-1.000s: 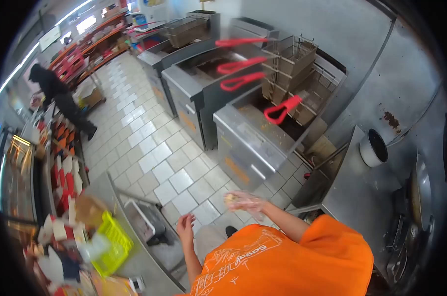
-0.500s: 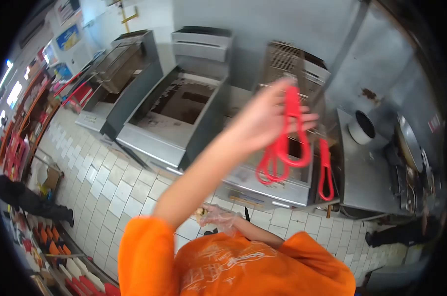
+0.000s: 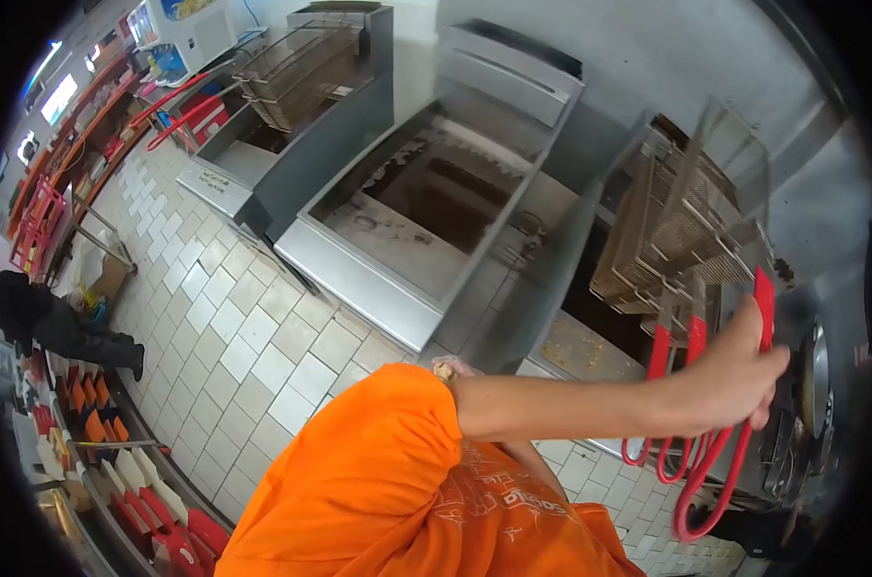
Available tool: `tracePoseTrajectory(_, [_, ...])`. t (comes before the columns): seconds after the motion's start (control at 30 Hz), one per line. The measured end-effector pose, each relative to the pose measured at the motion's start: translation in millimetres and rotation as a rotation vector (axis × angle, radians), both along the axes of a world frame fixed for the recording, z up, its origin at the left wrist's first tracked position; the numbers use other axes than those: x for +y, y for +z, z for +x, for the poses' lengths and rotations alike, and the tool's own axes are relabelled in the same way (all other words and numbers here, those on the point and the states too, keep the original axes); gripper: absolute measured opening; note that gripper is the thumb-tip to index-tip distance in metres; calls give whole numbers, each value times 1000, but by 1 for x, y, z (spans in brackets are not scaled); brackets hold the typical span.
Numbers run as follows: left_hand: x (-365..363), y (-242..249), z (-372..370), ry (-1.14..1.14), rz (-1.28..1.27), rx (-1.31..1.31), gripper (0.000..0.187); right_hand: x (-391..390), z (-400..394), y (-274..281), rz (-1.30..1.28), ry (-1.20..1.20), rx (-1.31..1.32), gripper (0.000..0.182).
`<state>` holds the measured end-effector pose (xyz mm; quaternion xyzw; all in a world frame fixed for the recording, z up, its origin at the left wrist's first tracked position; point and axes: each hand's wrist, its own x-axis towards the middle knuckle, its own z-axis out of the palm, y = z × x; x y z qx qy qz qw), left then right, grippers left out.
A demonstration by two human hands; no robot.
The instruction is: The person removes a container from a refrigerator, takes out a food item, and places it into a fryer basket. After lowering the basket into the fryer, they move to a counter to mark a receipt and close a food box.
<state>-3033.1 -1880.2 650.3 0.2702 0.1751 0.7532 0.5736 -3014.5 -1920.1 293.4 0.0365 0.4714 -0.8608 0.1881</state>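
My left hand (image 3: pixel 729 380) reaches across to the right, its fingers wrapped round the red handle (image 3: pixel 765 308) of a raised wire fryer basket (image 3: pixel 710 188). That basket is tilted above another wire basket (image 3: pixel 633 240), which rests over the right fryer (image 3: pixel 585 351). More red handles (image 3: pixel 659 356) hang beside and below my wrist. My right hand (image 3: pixel 463 367), in a clear glove, is mostly hidden behind my left arm and orange sleeve. A small pale brown lump (image 3: pixel 443 370) shows at its fingers, too small to name.
A middle fryer (image 3: pixel 359 279) holds dark oil. Baskets with red handles (image 3: pixel 181 125) sit on the left fryer (image 3: pixel 226 183). Someone in dark trousers (image 3: pixel 80 337) stands at the far left. Red and white cartons (image 3: pixel 157 510) fill a lower left rack. Pans (image 3: pixel 816 385) hang at the right.
My left hand has moved right and down, and a basket now stands raised and tilted by its handle. The view has shifted, and my gloved right hand is more hidden.
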Motion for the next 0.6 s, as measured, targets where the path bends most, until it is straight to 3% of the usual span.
tracePoseTrajectory(0.23, [-72,-41,-55,-186,133,17,19,-25,-44,-12,227,-77,32,61])
tracePoseTrajectory(0.37, [-127,-44,-91,-114,148,120,29,-60,-46,5,102,-360,-54,61])
tracePoseTrajectory(0.6, [-205,-59,-195,-38,117,224,26,-112,24,34,-19,-934,-184,61])
